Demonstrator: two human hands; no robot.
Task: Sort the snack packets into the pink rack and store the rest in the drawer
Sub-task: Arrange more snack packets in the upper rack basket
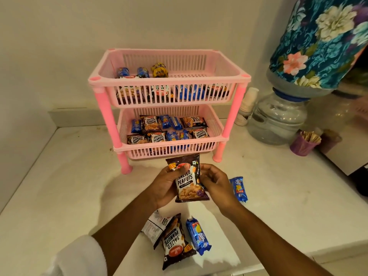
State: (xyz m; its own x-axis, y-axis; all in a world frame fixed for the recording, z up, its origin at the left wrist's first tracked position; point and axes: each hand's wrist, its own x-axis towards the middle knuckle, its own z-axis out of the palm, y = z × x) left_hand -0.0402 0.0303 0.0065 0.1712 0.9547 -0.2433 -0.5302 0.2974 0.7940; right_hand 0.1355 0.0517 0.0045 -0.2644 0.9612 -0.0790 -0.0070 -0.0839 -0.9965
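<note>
A two-tier pink rack [233,116] stands on the white counter against the wall; both tiers hold several peanut and blue biscuit packets. In front of its lower tier, my left hand [165,186] and my right hand [215,182] both grip one dark salted peanuts packet [189,182], held upright between them. Loose on the counter nearer me lie another salted peanuts packet [177,242], a packet lying back side up [154,230] partly under it, and a blue biscuit packet [198,238]. A second blue biscuit packet [239,189] lies just right of my right hand.
A large water jar [278,118] with a floral cloth cover [322,42] stands at the right, a stack of paper cups [247,104] beside it. A purple cup of wooden sticks [303,144] sits near the counter's right part. The counter's front edge [298,257] runs at lower right.
</note>
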